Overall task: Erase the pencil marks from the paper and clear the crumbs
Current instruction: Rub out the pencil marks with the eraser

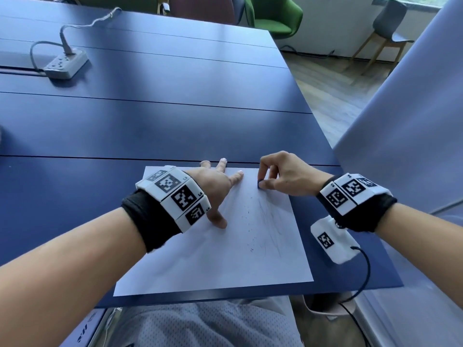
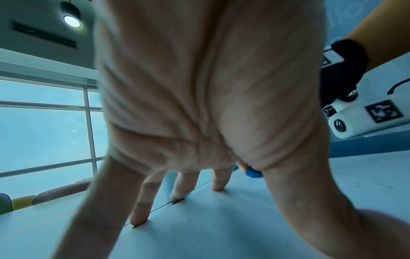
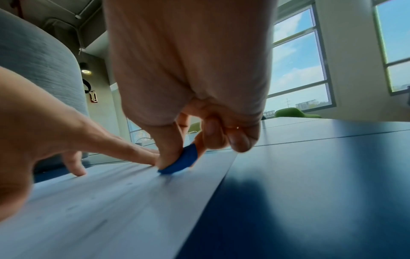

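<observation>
The right hand's [image 1: 285,175] fingers [image 3: 168,145] pinch the blue eraser [image 3: 180,162] on the paper's [image 1: 213,259] far edge, so rub gently toward the pencil marks [image 1: 268,221] while the flat, spread left hand [image 1: 213,186] pins the paper to the worktop [image 1: 125,126].

Most of the blue eraser [image 3: 180,162] is buried under the right hand [image 1: 283,175]'s thumb and fingertips, so its full shape is anyone's guess. From the left wrist cam only a sliver peeks past the left hand [image 2: 206,87]. The pencil marks [image 1: 269,221] are really faint, and the crumbs [image 1: 249,230] are just tiny specks. The paper [image 3: 106,210] is smeared with blur in the right wrist view.
</observation>
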A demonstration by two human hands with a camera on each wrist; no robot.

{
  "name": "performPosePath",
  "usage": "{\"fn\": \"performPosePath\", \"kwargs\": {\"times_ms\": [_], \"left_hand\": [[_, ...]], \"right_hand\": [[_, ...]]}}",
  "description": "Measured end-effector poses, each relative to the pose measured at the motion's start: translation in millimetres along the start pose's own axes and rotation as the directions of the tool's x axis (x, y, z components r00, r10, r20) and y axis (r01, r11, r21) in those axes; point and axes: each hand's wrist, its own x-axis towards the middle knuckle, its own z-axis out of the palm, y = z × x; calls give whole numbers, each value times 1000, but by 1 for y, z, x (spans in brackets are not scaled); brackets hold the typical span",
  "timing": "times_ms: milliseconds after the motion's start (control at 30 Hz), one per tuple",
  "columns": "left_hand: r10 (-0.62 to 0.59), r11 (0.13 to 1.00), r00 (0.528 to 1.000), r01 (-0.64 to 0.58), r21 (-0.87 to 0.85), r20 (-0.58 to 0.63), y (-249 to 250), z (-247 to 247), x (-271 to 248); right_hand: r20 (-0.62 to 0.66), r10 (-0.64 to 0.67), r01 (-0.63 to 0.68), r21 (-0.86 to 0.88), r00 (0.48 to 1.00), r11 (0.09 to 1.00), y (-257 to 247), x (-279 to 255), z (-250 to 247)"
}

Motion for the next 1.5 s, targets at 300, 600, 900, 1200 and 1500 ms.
{"fn": "performPosePath", "kwargs": {"times_ms": [300, 600, 900, 1200, 1500], "left_hand": [[-6, 1000, 1000, 6, 13, -2, 1, 0, 0], [-11, 1000, 1000, 11, 27, -2, 2, -2, -1], [-20, 1000, 1000, 20, 14, -8, 0, 1, 1], [-17, 1000, 1000, 17, 15, -5, 1, 1, 0], [-23, 1000, 1000, 23, 20, 1, 2, 0, 0]], "right_hand": [[79, -43, 43, -2, 996, 999, -4, -15, 6], [79, -51, 50, 6, 996, 999, -6, -16, 6], [111, -103, 107, -31, 988, 994, -14, -8, 8], [204, -99, 105, -16, 974, 994, -17, -12, 10], [191, -93, 89, 30, 977, 996, -12, -23, 16]]}}
